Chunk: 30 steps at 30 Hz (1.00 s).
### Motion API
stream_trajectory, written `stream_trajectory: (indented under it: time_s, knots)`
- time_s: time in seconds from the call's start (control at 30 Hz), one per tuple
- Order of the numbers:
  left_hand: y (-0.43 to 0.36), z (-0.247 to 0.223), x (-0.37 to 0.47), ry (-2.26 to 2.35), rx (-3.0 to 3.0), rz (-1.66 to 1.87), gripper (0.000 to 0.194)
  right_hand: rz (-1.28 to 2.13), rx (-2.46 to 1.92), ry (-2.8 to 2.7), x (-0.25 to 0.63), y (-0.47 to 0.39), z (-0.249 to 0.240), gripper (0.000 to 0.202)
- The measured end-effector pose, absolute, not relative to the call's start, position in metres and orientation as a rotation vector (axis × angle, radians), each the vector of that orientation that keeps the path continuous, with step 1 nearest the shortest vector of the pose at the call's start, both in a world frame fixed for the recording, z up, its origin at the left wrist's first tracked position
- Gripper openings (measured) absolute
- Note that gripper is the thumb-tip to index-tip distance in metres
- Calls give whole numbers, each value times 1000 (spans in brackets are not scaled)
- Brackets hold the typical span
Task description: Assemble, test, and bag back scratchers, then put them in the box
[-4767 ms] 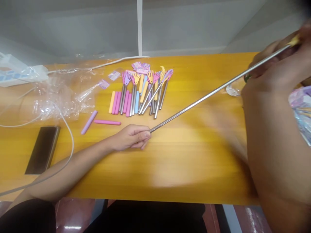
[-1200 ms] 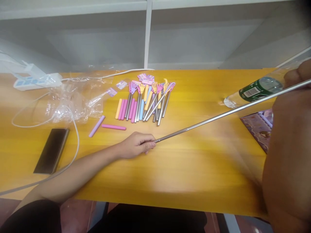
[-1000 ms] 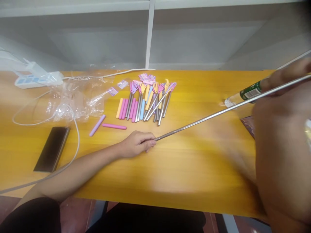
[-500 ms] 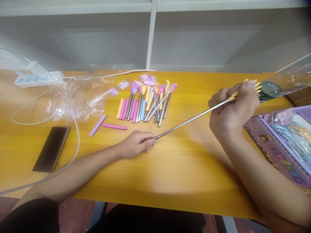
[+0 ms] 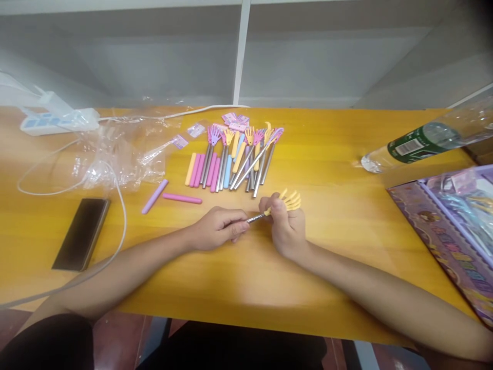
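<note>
A telescopic back scratcher (image 5: 256, 219) with a yellow hand-shaped head is held between my two hands above the table. My left hand (image 5: 221, 227) is closed around its metal rod. My right hand (image 5: 287, 226) grips the base of the yellow head, whose fingers point up and right. Only a short piece of rod shows between the hands. Beyond them lies a group of metal rods with purple, pink and yellow hand-shaped heads (image 5: 213, 135). Among these rest pink, yellow and blue handle sleeves (image 5: 199, 170). A purple sleeve (image 5: 154, 196) and a pink sleeve (image 5: 182, 198) lie apart, nearer me.
A dark phone (image 5: 81, 234) and a white cable lie at left. Behind them are crumpled clear plastic bags (image 5: 115, 154) and a power strip (image 5: 59, 122). Small pink cards (image 5: 235, 122) sit at the back. At right are a lying bottle (image 5: 418, 144) and a purple box (image 5: 435, 241).
My right hand has moved left and down toward my left hand, still on the yellow head. The long rod has been pushed in to a short length. My left hand has barely moved.
</note>
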<state>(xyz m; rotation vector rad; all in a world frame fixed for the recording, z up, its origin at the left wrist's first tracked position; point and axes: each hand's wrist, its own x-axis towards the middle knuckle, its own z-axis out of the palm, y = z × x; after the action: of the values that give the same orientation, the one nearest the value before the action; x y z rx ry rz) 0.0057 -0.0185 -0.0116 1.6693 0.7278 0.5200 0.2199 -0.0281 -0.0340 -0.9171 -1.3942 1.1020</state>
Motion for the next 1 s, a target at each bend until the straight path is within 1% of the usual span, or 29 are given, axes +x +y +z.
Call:
stream_trajectory:
  time_s: [0.13, 0.3, 0.4, 0.53, 0.7, 0.87, 1.0]
  knots:
    - [-18, -11, 7, 722, 1666, 537, 38, 1081, -930, -1398, 222, -22, -38, 51]
    - [-17, -10, 10, 825, 1650, 511, 38, 1220, -1046, -1280, 226, -14, -42, 61]
    - [-18, -10, 11, 834, 1690, 507, 38, 1188, -1084, -1262, 223, -17, -42, 64]
    - [-21, -11, 11, 815, 1695, 533, 39, 1144, -1024, -1376, 220, -24, -40, 64]
    - [-21, -11, 9, 783, 1688, 525, 39, 996, -971, -1515, 224, -23, -36, 62]
    - [-19, -12, 10, 801, 1658, 510, 36, 1092, -884, -1627, 236, -2, -47, 64]
    - [-18, -12, 11, 816, 1629, 526, 38, 1129, -858, -1643, 241, 11, -49, 65]
